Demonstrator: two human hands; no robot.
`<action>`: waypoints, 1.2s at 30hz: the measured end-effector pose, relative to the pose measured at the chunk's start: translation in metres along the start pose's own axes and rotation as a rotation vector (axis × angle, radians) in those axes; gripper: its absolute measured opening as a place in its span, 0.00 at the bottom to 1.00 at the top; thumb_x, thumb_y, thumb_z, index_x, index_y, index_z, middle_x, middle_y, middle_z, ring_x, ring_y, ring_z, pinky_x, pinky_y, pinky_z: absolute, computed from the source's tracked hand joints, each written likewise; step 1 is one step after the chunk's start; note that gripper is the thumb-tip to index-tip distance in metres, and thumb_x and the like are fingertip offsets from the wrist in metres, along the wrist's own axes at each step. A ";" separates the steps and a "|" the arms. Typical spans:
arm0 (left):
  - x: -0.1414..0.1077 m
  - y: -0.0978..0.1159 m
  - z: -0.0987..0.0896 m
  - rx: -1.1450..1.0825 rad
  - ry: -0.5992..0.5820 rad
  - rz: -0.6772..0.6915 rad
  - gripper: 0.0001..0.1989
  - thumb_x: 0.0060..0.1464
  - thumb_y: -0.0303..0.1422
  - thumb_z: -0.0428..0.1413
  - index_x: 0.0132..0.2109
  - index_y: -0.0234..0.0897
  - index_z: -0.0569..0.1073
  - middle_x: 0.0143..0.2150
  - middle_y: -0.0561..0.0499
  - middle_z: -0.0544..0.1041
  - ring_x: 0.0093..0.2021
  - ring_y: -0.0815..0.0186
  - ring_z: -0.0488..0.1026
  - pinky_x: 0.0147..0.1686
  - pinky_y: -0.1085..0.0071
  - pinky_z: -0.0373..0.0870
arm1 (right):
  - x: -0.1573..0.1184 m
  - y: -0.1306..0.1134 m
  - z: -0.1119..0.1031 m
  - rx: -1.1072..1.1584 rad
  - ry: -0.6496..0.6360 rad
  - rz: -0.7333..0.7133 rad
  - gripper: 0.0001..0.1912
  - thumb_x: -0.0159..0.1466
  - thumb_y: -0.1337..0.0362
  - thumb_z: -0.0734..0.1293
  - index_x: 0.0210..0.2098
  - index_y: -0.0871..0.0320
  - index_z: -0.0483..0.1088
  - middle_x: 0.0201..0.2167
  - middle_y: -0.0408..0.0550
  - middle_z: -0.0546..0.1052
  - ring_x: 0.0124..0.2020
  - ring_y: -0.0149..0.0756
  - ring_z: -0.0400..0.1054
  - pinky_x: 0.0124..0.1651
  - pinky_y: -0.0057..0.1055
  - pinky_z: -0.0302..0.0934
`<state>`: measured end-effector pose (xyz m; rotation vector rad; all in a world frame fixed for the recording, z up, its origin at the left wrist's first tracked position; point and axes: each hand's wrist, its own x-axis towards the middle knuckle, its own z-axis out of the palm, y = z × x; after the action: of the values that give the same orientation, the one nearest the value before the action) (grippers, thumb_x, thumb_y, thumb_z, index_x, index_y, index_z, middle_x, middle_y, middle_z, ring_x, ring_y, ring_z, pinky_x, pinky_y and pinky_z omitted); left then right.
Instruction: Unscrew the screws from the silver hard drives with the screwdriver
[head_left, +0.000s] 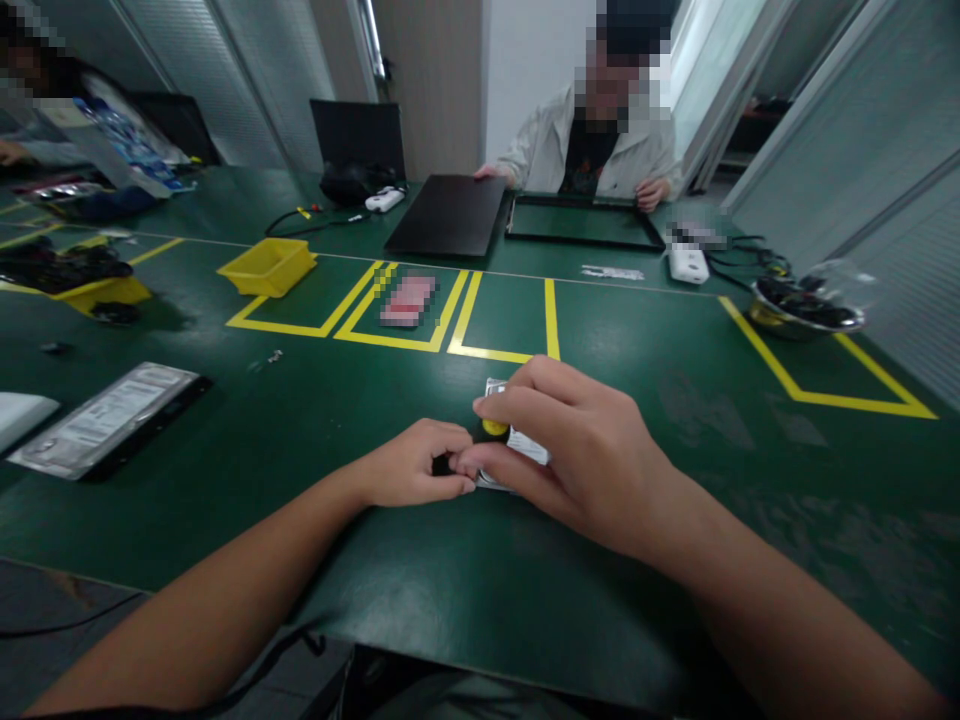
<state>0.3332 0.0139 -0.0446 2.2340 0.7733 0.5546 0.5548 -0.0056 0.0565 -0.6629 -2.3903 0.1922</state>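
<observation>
Here, on a smooth green tabletop [330,395] with a soft sheen, the person's two bare hands meet over a small flat drive [531,448], a slab bearing a white printed label and lying near the table's close edge, mostly covered by the fingers. The right hand [592,455] arches above it, thumb and forefinger closed in a narrow pinch around a stubby yellow-and-black handle [495,427] with a rounded top. The left hand [412,465] lies low at the drive's left side, fingers curled and thumb drawn in toward something dark; whether it grips that or merely steadies the drive cannot be told.

Well apart to the left lies a larger labelled drive [112,415], its dull silver metal edged by a black strip. Beyond, a yellow bin [268,268] with sloping walls sits across flat strips of yellow tape [390,343]. On the right, a round, shiny metal bowl [806,318] holds a dark tangle. Across the table, a person in a pale jacket [551,140] touches a matte black panel [448,218] and a thin rectangular frame [585,238].
</observation>
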 end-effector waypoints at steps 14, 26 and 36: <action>-0.001 -0.001 0.001 0.038 0.001 -0.013 0.08 0.55 0.33 0.58 0.32 0.32 0.72 0.30 0.51 0.77 0.32 0.67 0.73 0.32 0.73 0.68 | 0.000 -0.001 -0.009 0.244 -0.092 -0.022 0.15 0.67 0.72 0.59 0.51 0.63 0.71 0.45 0.51 0.74 0.45 0.33 0.67 0.48 0.30 0.62; -0.002 -0.003 0.002 -0.039 -0.031 -0.017 0.06 0.56 0.31 0.58 0.37 0.32 0.74 0.33 0.50 0.78 0.34 0.67 0.75 0.35 0.71 0.70 | 0.001 0.003 -0.019 0.258 -0.199 -0.018 0.21 0.63 0.78 0.60 0.54 0.63 0.70 0.51 0.52 0.72 0.51 0.32 0.66 0.54 0.30 0.61; -0.002 -0.004 0.002 0.018 -0.028 -0.018 0.07 0.56 0.32 0.58 0.38 0.33 0.75 0.36 0.49 0.77 0.38 0.65 0.73 0.38 0.71 0.71 | 0.001 0.001 -0.014 0.236 -0.134 0.018 0.11 0.69 0.69 0.60 0.48 0.63 0.71 0.42 0.51 0.72 0.44 0.33 0.65 0.47 0.29 0.61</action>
<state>0.3309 0.0138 -0.0487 2.2444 0.7856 0.5083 0.5635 -0.0041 0.0679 -0.5760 -2.4378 0.5320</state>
